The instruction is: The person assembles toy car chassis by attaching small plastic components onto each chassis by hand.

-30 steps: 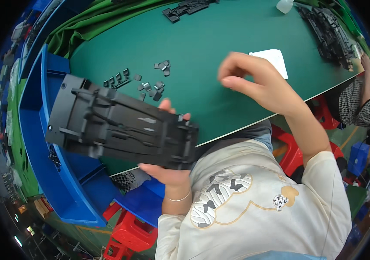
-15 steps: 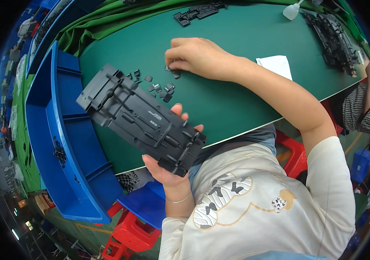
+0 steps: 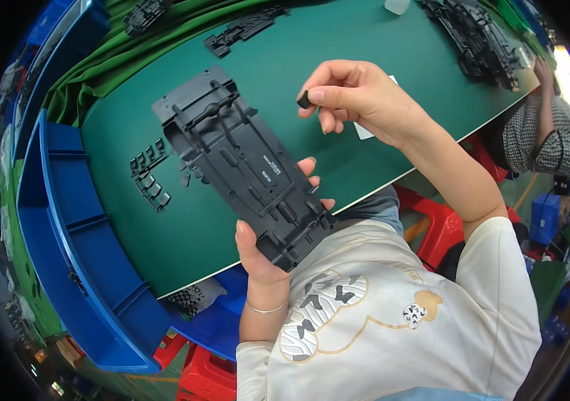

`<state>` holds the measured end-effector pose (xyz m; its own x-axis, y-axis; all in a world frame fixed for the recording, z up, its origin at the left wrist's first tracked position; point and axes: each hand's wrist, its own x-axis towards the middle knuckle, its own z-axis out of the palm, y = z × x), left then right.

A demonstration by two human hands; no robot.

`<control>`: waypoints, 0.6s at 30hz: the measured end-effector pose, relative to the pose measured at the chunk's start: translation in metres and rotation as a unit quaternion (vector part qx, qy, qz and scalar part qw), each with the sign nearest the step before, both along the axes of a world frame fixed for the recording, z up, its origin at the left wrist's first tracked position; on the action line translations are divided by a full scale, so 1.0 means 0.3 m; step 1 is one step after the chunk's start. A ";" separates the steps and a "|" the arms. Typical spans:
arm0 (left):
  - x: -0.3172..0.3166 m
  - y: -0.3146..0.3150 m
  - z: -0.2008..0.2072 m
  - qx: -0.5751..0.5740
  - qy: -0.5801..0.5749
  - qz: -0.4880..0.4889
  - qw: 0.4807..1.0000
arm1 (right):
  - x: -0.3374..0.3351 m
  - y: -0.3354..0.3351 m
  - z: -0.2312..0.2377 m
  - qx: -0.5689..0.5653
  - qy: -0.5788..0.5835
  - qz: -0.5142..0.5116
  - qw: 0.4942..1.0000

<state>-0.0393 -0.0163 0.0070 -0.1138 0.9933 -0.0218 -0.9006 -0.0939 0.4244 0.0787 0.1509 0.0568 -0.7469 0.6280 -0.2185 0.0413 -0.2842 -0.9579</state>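
Note:
My left hand (image 3: 258, 257) grips the near end of a black plastic toy-car chassis (image 3: 248, 157), thumb on one side and fingertips showing along the other. The chassis is held tilted above the table, its ribbed face with moulded axle shapes turned up. Beside its far end, my right hand (image 3: 365, 100) is raised and pinches a small black plastic piece (image 3: 303, 100) between thumb and forefinger. That piece is apart from the chassis. To the left on the tabletop lie several small black pieces on a thin frame (image 3: 144, 172), partly beside loose ones that the chassis half hides.
A blue divided bin (image 3: 64, 227) stands along the left table edge. More black chassis parts (image 3: 245, 30) lie at the back, with a stack of them (image 3: 475, 40) at the far right. White paper (image 3: 363, 131) is under my right hand. A co-worker's sleeve (image 3: 545, 144) shows at right.
My right hand has come up off the table from among the loose pieces, now with a small black piece in its fingertips. The chassis has turned slightly more upright, and the view has shifted.

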 end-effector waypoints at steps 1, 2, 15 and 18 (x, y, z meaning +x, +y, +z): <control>0.007 0.012 0.001 -0.006 0.016 -0.011 1.000 | 0.020 0.000 -0.002 0.021 0.002 -0.015 1.000; 0.010 0.020 0.000 -0.006 0.016 -0.014 1.000 | 0.040 0.002 -0.009 0.021 0.002 -0.019 1.000; 0.002 0.025 -0.036 0.025 -0.005 -0.024 0.999 | 0.097 0.002 0.015 0.167 -0.009 -0.002 0.986; -0.002 0.028 -0.042 0.039 -0.007 -0.030 0.999 | 0.137 0.023 0.015 0.208 -0.026 0.013 0.978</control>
